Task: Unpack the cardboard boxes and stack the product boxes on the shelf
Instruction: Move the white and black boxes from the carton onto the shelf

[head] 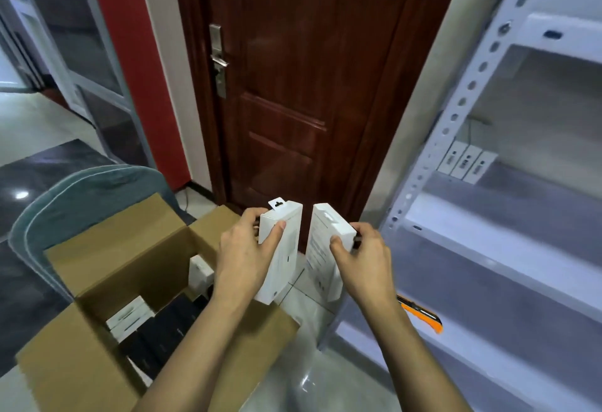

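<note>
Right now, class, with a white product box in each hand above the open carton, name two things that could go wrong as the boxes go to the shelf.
1. The left hand and right hand each pinch a white product box near its top end, so either grip could slip and drop a box.
2. The orange utility knife lies on a lower level of the shelf; a reaching hand could knock it.
</note>
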